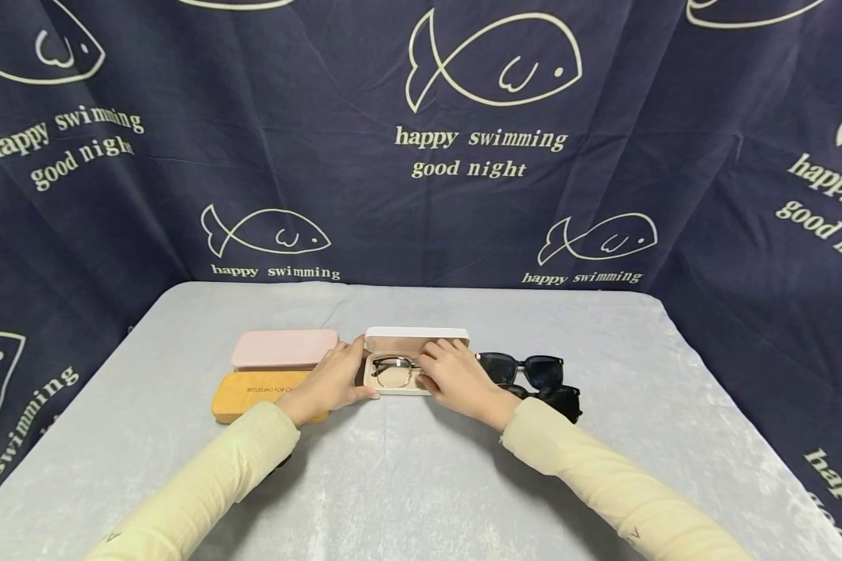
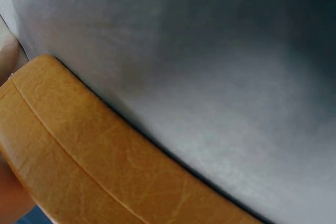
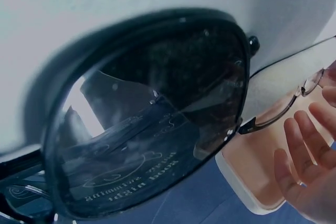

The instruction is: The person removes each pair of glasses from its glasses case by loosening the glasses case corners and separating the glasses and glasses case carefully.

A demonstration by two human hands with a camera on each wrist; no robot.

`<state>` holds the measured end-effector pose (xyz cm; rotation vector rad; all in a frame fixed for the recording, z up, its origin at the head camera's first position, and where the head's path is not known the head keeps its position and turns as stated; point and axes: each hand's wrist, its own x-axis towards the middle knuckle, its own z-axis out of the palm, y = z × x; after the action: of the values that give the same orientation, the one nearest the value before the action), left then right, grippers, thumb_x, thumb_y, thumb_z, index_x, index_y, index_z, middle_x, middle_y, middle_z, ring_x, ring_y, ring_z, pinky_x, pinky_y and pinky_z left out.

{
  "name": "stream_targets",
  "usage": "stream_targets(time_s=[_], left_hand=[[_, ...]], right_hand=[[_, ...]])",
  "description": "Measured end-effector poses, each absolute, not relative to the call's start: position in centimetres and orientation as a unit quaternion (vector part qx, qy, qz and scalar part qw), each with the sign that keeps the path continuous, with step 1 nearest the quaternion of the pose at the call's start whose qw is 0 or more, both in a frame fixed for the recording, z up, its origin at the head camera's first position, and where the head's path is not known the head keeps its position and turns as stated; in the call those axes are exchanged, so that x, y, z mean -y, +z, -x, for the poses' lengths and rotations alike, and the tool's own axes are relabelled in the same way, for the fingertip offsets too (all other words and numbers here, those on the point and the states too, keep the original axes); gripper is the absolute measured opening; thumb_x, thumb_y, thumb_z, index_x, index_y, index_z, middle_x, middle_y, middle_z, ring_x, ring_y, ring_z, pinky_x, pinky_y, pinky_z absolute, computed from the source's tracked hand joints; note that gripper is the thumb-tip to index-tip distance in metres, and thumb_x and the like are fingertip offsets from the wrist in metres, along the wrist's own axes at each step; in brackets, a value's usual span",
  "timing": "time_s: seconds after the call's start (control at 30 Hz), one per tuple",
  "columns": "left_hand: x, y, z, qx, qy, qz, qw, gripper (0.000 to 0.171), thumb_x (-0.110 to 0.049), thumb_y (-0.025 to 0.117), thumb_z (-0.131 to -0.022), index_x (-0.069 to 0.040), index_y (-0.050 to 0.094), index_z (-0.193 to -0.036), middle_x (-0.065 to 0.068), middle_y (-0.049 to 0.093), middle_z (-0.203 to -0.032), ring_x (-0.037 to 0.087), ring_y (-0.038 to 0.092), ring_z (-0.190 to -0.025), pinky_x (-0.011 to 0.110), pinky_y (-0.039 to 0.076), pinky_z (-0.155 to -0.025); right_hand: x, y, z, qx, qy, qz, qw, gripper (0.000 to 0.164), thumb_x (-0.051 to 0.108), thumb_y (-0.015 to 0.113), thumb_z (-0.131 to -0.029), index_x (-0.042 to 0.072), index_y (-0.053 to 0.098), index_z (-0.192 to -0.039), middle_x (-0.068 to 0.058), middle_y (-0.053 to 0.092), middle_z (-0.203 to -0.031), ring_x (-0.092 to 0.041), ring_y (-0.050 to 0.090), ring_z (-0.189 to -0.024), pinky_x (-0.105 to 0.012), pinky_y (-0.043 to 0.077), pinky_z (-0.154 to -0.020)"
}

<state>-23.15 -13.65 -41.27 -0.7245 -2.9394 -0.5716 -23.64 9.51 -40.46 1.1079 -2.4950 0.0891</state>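
A white eyeglass case point(image 1: 417, 333) with a peach lining stands with its lid raised, mid-table. Inside it lies a pair of eyeglasses point(image 1: 395, 372) with a dark upper frame and clear lenses. My left hand point(image 1: 333, 378) grips the case's left end, thumb at the front edge and fingers toward the back. Over the right part of the case is my right hand point(image 1: 456, 378), covering the right side of the eyeglasses. In the right wrist view its fingers point(image 3: 302, 145) are loosely spread against the lining, beside the eyeglasses' frame point(image 3: 283, 113).
Left of the white case lie a pink case point(image 1: 284, 348) and a mustard-yellow case point(image 1: 252, 396), both with lids down; the left forearm crosses over the yellow one. Dark sunglasses point(image 1: 543, 372) and a second black pair point(image 1: 564, 401) lie beside the right wrist.
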Motion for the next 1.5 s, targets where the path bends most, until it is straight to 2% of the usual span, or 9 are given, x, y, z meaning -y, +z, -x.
stream_targets(time_s=[0.47,0.8,1.0,1.5], left_hand=[[13.6,-41.2,23.1,0.957,-0.173,0.230,0.028,0.095,-0.038,0.076,-0.071,0.012,0.027,-0.136,0.022,0.056,-0.121,0.034,0.048,-0.114,0.045,0.038,-0.098],[13.6,-41.2,23.2,0.957,-0.173,0.229,0.028,0.095,-0.037,0.076,-0.071,0.012,0.027,-0.135,0.022,0.056,-0.122,0.034,0.049,-0.112,0.045,0.038,-0.097],[13.5,-41.2,23.2,0.958,-0.174,0.227,0.027,0.094,-0.037,0.076,-0.071,0.011,0.028,-0.135,0.021,0.056,-0.123,0.034,0.049,-0.112,0.045,0.038,-0.097],[13.7,-41.2,23.2,0.957,-0.174,0.229,0.030,0.094,-0.037,0.076,-0.071,0.012,0.028,-0.135,0.022,0.054,-0.124,0.034,0.049,-0.111,0.045,0.039,-0.096]], right_hand=[[-8.6,-41.4,24.2,0.902,-0.007,-0.372,0.217,0.010,0.020,0.065,-0.082,0.011,0.063,-0.085,-0.003,0.058,-0.085,-0.019,0.052,-0.077,-0.032,0.038,-0.067],[-8.0,-42.0,24.1,0.905,-0.044,-0.352,0.236,0.018,0.026,0.067,-0.080,0.012,0.064,-0.091,-0.001,0.059,-0.087,-0.019,0.054,-0.080,-0.031,0.040,-0.067],[-7.7,-42.4,24.3,0.904,-0.055,-0.346,0.247,0.021,0.028,0.070,-0.077,0.012,0.063,-0.089,-0.001,0.059,-0.085,-0.019,0.055,-0.078,-0.030,0.040,-0.065],[-7.3,-42.4,24.3,0.911,-0.078,-0.334,0.229,0.026,0.032,0.069,-0.077,0.011,0.063,-0.091,-0.002,0.060,-0.088,-0.019,0.056,-0.082,-0.031,0.041,-0.068]])
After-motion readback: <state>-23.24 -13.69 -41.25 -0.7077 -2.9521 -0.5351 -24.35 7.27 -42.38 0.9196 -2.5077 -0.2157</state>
